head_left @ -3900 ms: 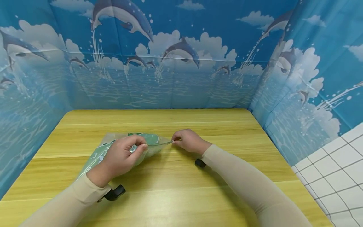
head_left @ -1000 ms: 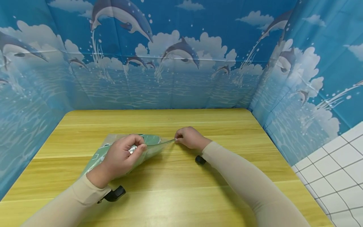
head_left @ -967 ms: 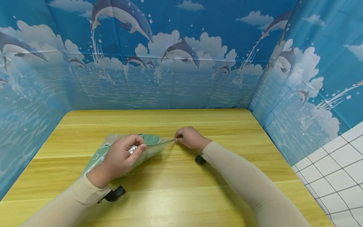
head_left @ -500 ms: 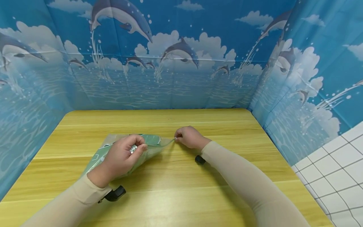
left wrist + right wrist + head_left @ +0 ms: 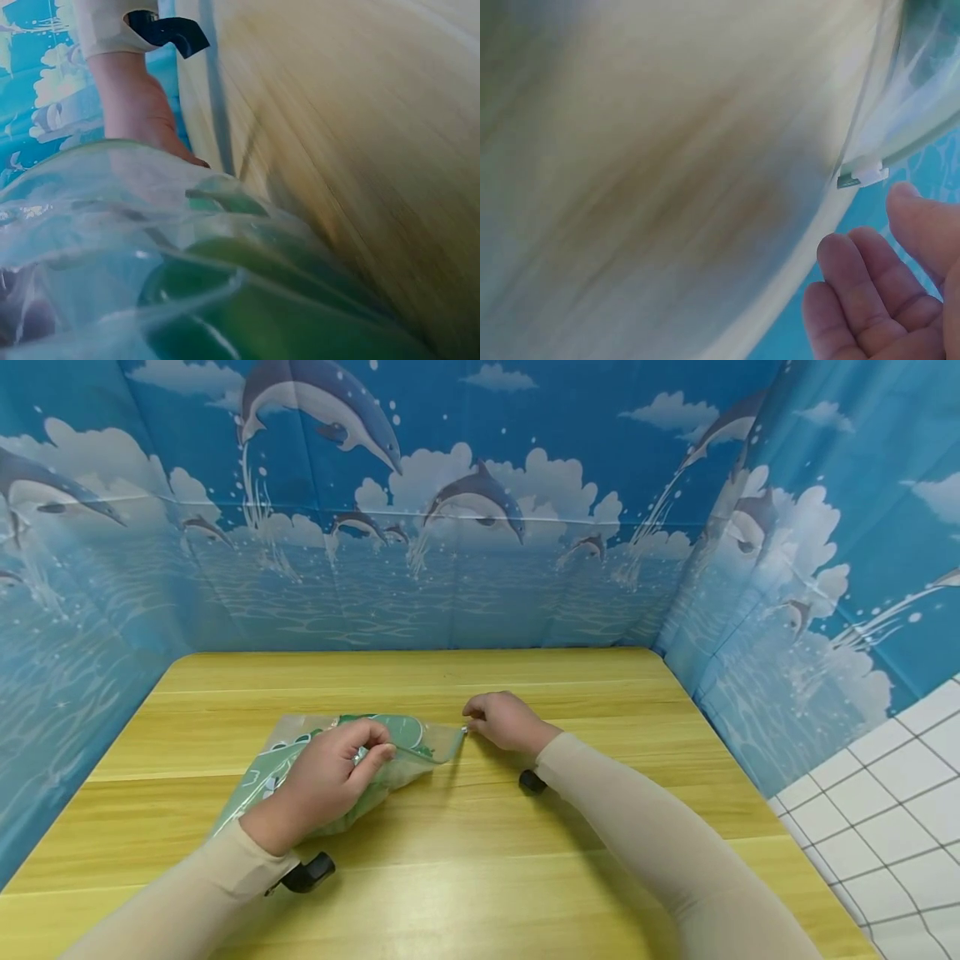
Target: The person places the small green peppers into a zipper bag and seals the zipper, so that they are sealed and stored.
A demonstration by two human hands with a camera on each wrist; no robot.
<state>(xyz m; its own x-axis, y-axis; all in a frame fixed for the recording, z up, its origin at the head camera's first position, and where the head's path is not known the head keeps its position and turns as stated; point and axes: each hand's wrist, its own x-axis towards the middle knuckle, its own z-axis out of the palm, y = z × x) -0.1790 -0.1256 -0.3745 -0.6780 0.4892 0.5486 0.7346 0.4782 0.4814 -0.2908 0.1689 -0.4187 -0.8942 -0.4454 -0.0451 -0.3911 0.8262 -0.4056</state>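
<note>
A clear zipper bag [image 5: 408,768] with green and white printing lies at the left of the table, its mouth edge raised toward me. My left hand [image 5: 330,777] pinches the bag's edge between thumb and fingers. In the left wrist view, the clear plastic bag [image 5: 225,277] fills the lower part, and the pinching fingers are not clear there. At the mouth's right corner sits a small white slider [image 5: 866,174]. My right hand [image 5: 504,722] is just beside that corner. In the right wrist view its fingers [image 5: 866,281] are loosely bent and apart from the slider, holding nothing.
The yellow wood-grain table [image 5: 480,877] carries the bag. A blue dolphin-print curtain [image 5: 450,585] stands along its back and sides. White tiles [image 5: 892,810] show at the far right. A black wrist camera [image 5: 309,872] hangs under the left sleeve.
My right thumb and fingers have let go of the slider at the bag's corner. The bag's mouth edge, earlier stretched taut, now sags open. The left hand shifts slightly right, still pinching.
</note>
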